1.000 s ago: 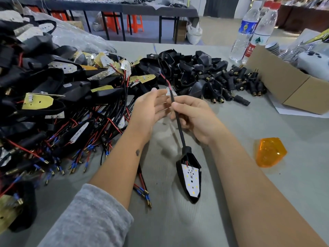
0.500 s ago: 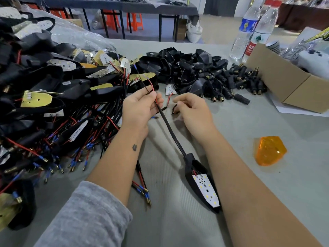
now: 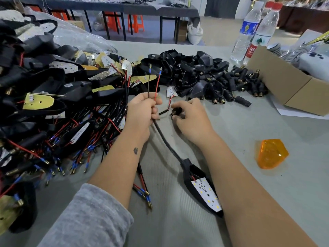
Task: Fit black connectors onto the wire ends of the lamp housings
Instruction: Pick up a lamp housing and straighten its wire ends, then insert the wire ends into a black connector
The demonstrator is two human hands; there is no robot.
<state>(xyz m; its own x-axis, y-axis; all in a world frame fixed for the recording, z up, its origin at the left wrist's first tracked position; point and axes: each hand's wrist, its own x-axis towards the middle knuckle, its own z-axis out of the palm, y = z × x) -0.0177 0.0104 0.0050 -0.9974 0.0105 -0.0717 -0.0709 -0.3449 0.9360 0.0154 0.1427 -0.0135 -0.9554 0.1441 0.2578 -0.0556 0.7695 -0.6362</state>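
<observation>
Currently, two wires (image 3: 152, 86) are gripped upright in the left hand (image 3: 142, 111); beside it, a connector (image 3: 176, 111) is pinched by the right hand (image 3: 190, 118).

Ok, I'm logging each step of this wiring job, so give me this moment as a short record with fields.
left hand: left hand grips the cable, its red wire and black wire sticking up
right hand: right hand holds a black connector
lamp housing: lamp housing lies on the table, board up
connector fitted: not yet
spare connectors: connector pile
nearby: orange lens
</observation>
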